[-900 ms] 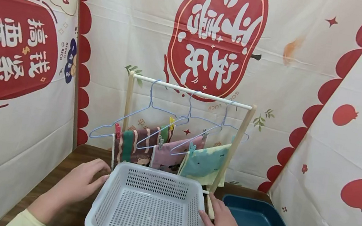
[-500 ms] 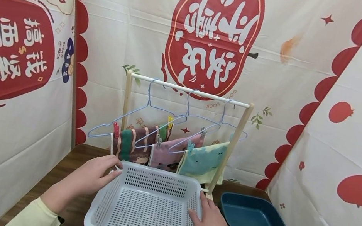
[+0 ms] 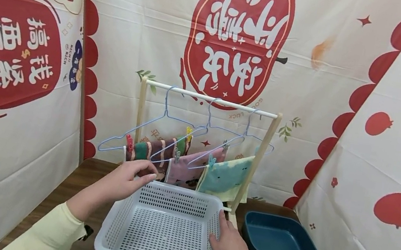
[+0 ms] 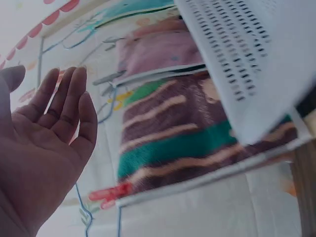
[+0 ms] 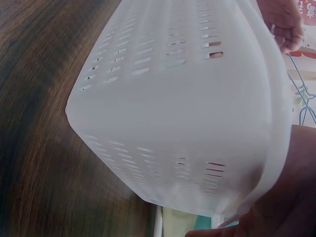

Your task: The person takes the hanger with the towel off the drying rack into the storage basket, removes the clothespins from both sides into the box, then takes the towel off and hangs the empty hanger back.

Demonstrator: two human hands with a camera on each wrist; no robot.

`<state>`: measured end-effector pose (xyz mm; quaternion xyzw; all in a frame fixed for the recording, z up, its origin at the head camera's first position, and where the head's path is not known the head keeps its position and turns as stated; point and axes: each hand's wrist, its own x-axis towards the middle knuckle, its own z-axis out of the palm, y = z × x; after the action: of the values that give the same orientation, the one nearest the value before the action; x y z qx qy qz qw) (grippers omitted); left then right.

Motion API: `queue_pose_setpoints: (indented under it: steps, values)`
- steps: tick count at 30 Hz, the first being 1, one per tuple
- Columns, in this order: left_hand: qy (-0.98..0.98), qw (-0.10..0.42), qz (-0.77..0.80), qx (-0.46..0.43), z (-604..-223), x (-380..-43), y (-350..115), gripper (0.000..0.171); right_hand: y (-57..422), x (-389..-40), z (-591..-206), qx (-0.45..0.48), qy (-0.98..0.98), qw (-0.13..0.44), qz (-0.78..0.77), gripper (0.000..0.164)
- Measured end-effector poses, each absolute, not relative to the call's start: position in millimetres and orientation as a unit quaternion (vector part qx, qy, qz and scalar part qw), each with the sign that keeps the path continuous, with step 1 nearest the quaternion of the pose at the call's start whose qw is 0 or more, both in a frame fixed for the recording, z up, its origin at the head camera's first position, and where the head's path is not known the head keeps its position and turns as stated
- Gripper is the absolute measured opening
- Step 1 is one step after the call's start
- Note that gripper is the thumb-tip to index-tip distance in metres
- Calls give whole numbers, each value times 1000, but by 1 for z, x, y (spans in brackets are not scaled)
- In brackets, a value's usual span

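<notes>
A white plastic basket (image 3: 164, 234) with perforated sides sits on the table in front of a small drying rack (image 3: 223, 103). My right hand (image 3: 233, 246) holds its right rim, thumb on the inner side and fingers over the edge. My left hand (image 3: 125, 185) hovers over the basket's back left corner with fingers loosely bent and nothing in them. Just behind that hand hangs a brown and green striped towel (image 4: 163, 128), held by a red clothespin (image 4: 109, 193) and a yellow clothespin (image 3: 188, 134).
Blue wire hangers (image 3: 165, 113) hang from the rack's bar. They carry a pink towel (image 3: 194, 169) and a teal and cream towel (image 3: 225, 178), each clipped with clothespins. A dark blue basin (image 3: 280, 240) stands on the wooden table (image 3: 52, 202) at right. Printed cloth walls surround the table.
My left hand has moved right and up, from beside the basket's left rim to over its back left corner. My right hand has shifted slightly left, its thumb further inside the rim.
</notes>
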<state>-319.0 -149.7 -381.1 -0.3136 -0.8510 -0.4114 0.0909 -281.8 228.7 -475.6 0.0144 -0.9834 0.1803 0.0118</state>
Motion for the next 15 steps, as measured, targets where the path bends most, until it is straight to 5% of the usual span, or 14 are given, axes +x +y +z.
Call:
queue_pose_setpoints:
  steps: [15]
  values:
    - [-835, 111, -433, -320, -348, -341, -84, 31, 226, -289, -477, -2, -980, -37, 197, 91]
